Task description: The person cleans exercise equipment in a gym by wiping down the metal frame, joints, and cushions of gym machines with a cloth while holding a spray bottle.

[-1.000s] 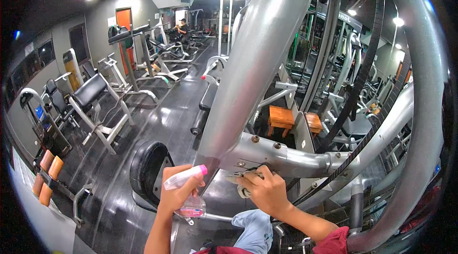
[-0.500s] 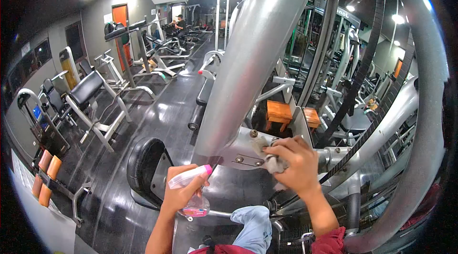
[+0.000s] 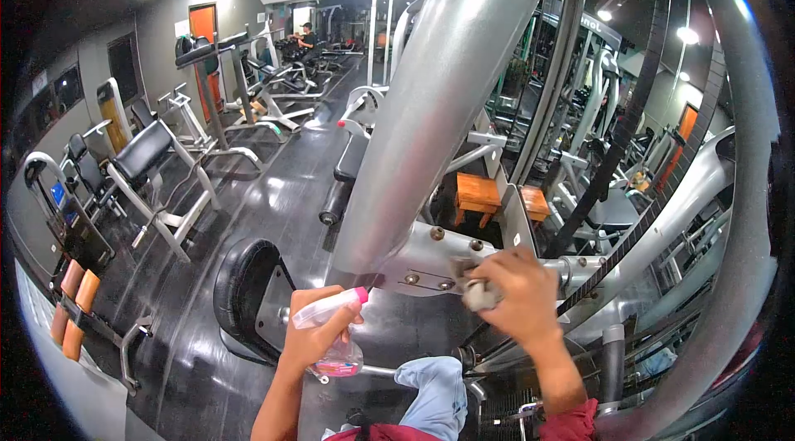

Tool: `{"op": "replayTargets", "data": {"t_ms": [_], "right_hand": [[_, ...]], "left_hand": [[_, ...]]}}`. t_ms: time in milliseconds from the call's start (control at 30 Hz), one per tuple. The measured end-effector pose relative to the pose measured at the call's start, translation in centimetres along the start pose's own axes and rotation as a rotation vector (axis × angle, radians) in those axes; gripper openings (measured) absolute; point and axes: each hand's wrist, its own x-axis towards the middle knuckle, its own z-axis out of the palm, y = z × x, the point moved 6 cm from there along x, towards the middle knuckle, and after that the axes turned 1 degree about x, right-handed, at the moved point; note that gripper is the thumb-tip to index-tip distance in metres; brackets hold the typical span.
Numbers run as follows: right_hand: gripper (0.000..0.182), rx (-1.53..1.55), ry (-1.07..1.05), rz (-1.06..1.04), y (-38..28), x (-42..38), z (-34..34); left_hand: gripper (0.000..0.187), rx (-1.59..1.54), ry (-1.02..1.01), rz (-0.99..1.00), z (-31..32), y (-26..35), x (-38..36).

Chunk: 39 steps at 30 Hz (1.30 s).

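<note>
I have the grey cloth bunched under the right hand, toward five o'clock from mid-view, against or just off the silver crossbar; blur there keeps me from telling which. I judge it light, limp and hard to damage, best gathered in a fingertip pinch, much as the right fingers have it now. At seven o'clock, my left hand wraps the neck of the clear spray bottle, under its pink-tipped head. I expect its thin, smooth plastic to be light, slightly springy and slippery if wet, so I favour the neck over the body. Farther out, the thick slanted post climbs toward one o'clock, a black pad sits at eight, and a wooden stool stands near three.
</note>
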Motion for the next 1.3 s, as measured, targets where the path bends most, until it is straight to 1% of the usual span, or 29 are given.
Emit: {"op": "replayTargets", "data": {"t_ms": [67,133,200,233,267,333,400,467,500,567,667,733,767,833,900,1000,1067,1167,1233,1267,1300], "right_hand": [[0.016,-0.104,-0.153,0.133,1.3,0.1,-1.1],[0.013,-0.144,-0.177,0.144,1.4,0.0,-1.7],[0.017,-0.158,-0.193,0.114,0.8,-0.3,-1.4],[0.022,-0.110,-0.141,0.049,0.2,-0.3,-1.0],[0.022,-0.111,-0.148,0.049,0.2,-0.5,0.0],[0.026,-0.046,-0.058,-0.054,-0.4,-1.1,1.2],[0.026,-0.058,-0.090,-0.062,-0.1,-1.4,0.9],[0.029,-0.106,-0.330,0.031,0.3,-1.4,0.6],[0.029,-0.106,-0.334,0.034,0.7,-1.4,0.0],[0.026,-0.251,-0.332,0.049,1.6,-1.4,-1.3],[0.024,-0.179,-0.325,0.023,-0.2,-0.5,-1.7],[0.030,0.021,-0.169,-0.100,-2.6,-0.6,-0.3],[0.035,0.077,-0.132,-0.211,-3.8,-0.9,0.8],[0.034,-0.010,0.007,-0.333,-6.0,-2.0,3.2],[0.033,-0.044,0.018,-0.347,-7.0,-2.2,6.4],[0.032,-0.112,0.043,-0.339,-8.0,-2.1,8.9],[0.031,-0.144,0.052,-0.317,-8.1,-2.1,9.3],[0.030,-0.096,-0.004,-0.320,-7.5,-2.5,9.1],[0.027,-0.124,-0.052,-0.372,-7.2,-2.9,9.1],[0.027,-0.124,-0.052,-0.371,-6.8,-3.1,9.0],[0.025,-0.127,0.011,-0.363,-6.6,-3.4,8.6]], "left_hand": [[0.026,-0.024,0.003,-0.006,-0.1,-0.4,-0.1],[0.026,-0.021,-0.003,0.005,-0.3,-0.7,-0.1],[0.027,-0.017,0.003,0.004,-0.4,-0.7,0.0],[0.027,-0.010,0.008,0.001,-0.4,-0.8,0.0],[0.027,-0.015,0.008,-0.003,-0.4,-1.0,0.0],[0.028,-0.007,0.005,0.023,-0.4,-1.2,0.0],[0.029,-0.023,0.007,0.013,-0.3,-1.4,0.0],[0.030,-0.037,0.009,0.001,-0.3,-1.6,0.1],[0.030,-0.025,0.007,0.003,-0.4,-1.8,0.1],[0.030,-0.018,0.004,0.005,-0.5,-2.1,0.1],[0.029,-0.024,-0.003,0.013,-0.6,-2.2,0.0],[0.028,-0.076,-0.003,-0.034,-0.7,-2.6,-0.1],[0.028,-0.077,-0.007,-0.038,-0.7,-2.8,-0.2],[0.026,-0.109,0.010,-0.050,-0.8,-3.1,-0.4],[0.026,-0.121,0.021,-0.056,-0.8,-3.0,-0.5],[0.025,-0.146,0.044,-0.055,-1.0,-3.2,-0.7],[0.024,-0.160,0.058,-0.049,-1.2,-3.2,-0.6],[0.023,-0.125,0.052,-0.054,-1.5,-2.9,-0.8],[0.022,-0.133,0.061,-0.062,-1.9,-2.9,-0.8],[0.022,-0.133,0.060,-0.063,-2.0,-2.9,-0.8],[0.021,-0.146,0.066,-0.066,-2.2,-2.9,-0.9]]}}
